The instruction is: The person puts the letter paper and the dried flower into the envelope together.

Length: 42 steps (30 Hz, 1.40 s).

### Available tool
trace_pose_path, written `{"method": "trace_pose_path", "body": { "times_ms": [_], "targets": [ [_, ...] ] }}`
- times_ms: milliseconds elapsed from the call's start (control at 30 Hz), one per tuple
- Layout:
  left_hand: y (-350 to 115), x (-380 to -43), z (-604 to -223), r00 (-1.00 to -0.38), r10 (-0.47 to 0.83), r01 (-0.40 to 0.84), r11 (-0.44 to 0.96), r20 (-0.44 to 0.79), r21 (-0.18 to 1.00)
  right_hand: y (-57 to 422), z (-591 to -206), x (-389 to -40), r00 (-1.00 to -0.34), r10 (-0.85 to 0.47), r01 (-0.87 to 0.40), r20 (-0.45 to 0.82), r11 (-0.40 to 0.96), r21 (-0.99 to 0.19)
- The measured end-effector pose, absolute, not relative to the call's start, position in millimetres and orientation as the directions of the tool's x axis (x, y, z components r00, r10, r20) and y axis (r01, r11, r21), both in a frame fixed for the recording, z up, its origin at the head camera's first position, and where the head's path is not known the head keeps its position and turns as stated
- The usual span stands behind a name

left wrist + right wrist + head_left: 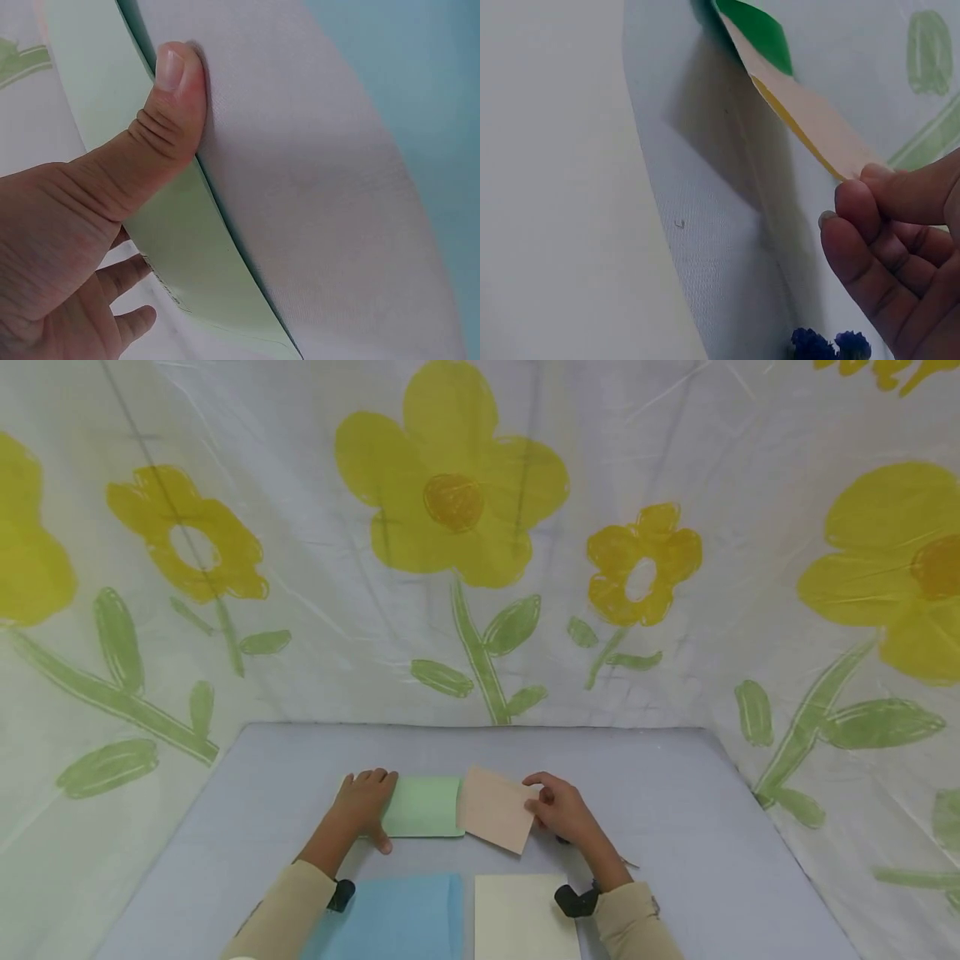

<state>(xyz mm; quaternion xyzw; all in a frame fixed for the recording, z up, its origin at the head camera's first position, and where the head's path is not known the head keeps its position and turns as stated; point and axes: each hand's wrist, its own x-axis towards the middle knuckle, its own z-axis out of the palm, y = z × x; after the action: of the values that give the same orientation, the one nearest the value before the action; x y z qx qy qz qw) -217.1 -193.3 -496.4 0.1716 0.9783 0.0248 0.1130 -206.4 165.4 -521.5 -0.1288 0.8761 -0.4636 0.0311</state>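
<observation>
A light green paper sleeve or envelope (pixel 423 807) lies flat on the table. My left hand (pixel 367 803) rests over its left end, fingers spread, with the thumb (pixel 178 97) across the near edge. At the sleeve's right end a pale pink-beige card (pixel 497 810) sits tilted. My right hand (pixel 561 810) pinches that card's right edge between thumb and fingers, holding this side raised above the table. The right wrist view shows a yellowish edge on the card (pixel 832 135) and a darker green patch (pixel 761 34) at its far end. Whether the card enters the sleeve I cannot tell.
Nearer the body lie a blue paper or folder (pixel 397 914) and a cream sheet (pixel 521 914). Small dark blue dried flowers (pixel 814 345) lie near the right wrist. Behind the grey-white table (pixel 637 760) hangs a flower-printed curtain (pixel 315 635).
</observation>
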Motion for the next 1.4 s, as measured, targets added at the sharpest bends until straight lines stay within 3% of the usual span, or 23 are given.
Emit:
{"method": "trace_pose_path", "body": {
  "times_ms": [567,900,1400],
  "targets": [
    [-191,-214,-488,-0.913,0.335,0.319,0.942,-0.231,0.102,160,-528,-211,-0.963,-0.269,-0.190,0.032,0.584,-0.790],
    [-189,-215,-487,-0.913,0.333,0.322,0.943,-0.236,0.084,160,-529,-219,-0.950,-0.301,-0.254,0.084,0.589,-0.768],
    [-189,-216,-491,-0.913,0.339,0.329,0.941,-0.227,0.083,152,-532,-217,-0.953,-0.302,-0.210,0.042,0.552,-0.807]
  ]
}}
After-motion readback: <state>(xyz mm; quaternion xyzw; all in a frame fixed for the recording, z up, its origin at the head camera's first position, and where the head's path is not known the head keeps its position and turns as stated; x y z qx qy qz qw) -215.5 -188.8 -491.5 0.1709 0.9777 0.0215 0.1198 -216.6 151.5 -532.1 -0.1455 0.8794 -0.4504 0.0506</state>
